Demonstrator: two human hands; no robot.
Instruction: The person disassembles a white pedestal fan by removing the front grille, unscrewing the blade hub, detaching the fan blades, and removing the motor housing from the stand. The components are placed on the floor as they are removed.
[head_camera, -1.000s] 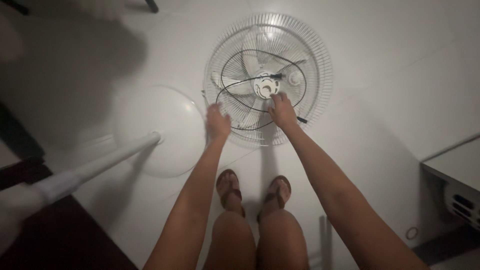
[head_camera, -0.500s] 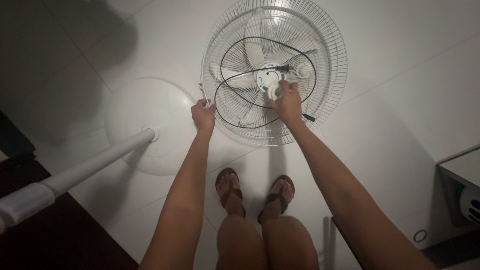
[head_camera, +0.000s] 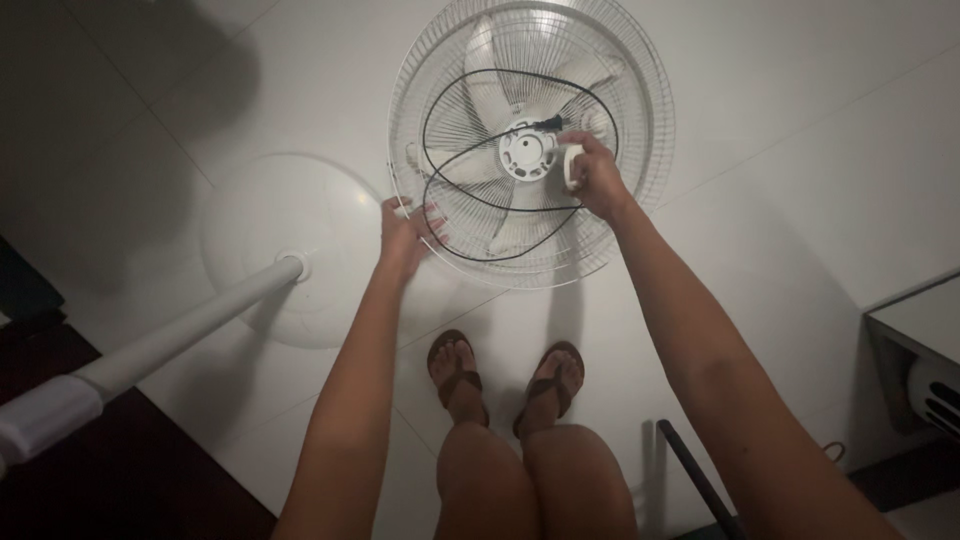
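Home room, white tiled floor (head_camera: 800, 130), pedestal fan (head_camera: 530, 140)

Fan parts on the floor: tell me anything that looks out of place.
The fan head lies flat on the tiled floor, detached from its stand, whose round base sits beside it. A black cord loops loosely across the wire grille. The right hand holds a small white ring-shaped part, the left hand the grille's rim.

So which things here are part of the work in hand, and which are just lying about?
In hand:
left hand on fan grille
right hand holding white nut
hub
black cord

Lying about:
stand base
pole
white cabinet
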